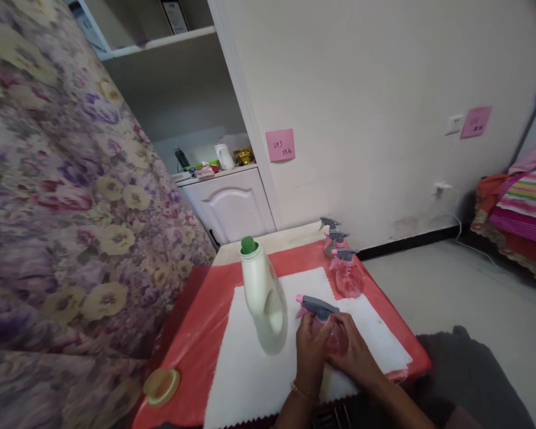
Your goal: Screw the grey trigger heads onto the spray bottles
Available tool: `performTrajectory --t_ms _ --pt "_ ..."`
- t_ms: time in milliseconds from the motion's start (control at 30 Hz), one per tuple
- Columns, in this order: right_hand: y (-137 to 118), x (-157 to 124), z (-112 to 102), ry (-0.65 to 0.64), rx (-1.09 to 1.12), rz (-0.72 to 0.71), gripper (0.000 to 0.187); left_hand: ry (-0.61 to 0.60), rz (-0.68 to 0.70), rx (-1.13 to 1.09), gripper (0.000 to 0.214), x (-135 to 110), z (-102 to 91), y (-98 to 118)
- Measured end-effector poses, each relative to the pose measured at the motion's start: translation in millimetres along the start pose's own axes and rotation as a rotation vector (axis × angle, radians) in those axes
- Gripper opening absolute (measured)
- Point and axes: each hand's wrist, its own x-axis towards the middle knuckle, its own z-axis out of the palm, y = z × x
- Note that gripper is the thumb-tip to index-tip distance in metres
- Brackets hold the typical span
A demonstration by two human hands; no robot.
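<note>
Both my hands wrap around a small pink spray bottle (335, 339) with a grey trigger head (318, 306) on the white sheet (250, 369). My left hand (309, 345) grips its left side and my right hand (356, 351) its right side. Just to the left of them stands a tall white detergent bottle (264, 301) with a green cap (249, 245). Three more pink spray bottles stand in a row at the table's far right, the closest one (347, 275) and another (336, 240) behind it.
The low table (192, 322) has a red cover. A yellow-green lid (161, 385) lies at its near left edge. A flowered fabric (62, 208) fills the left. A white cabinet (230, 202) and wall stand behind, bedding (522, 208) at far right, bare floor (451, 286) to the right.
</note>
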Motion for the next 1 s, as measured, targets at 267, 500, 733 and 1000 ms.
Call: performTrajectory --t_ms 267,500,733,1000 --pt "1 -1 3 0.024 -0.007 0.003 0.062 -0.012 -0.011 0.006 0.026 -2 -2.8 -1" --pt "1 -1 4 0.031 -0.041 -0.046 0.060 0.081 -0.021 0.003 0.036 -4 1.6 -6" --pt "1 -1 5 0.041 -0.043 -0.064 0.061 0.152 0.020 0.015 0.029 -1 2.1 -12" --pt "-4 -2 4 0.061 -0.030 -0.054 0.062 0.076 0.006 -0.014 0.034 -3 1.4 2"
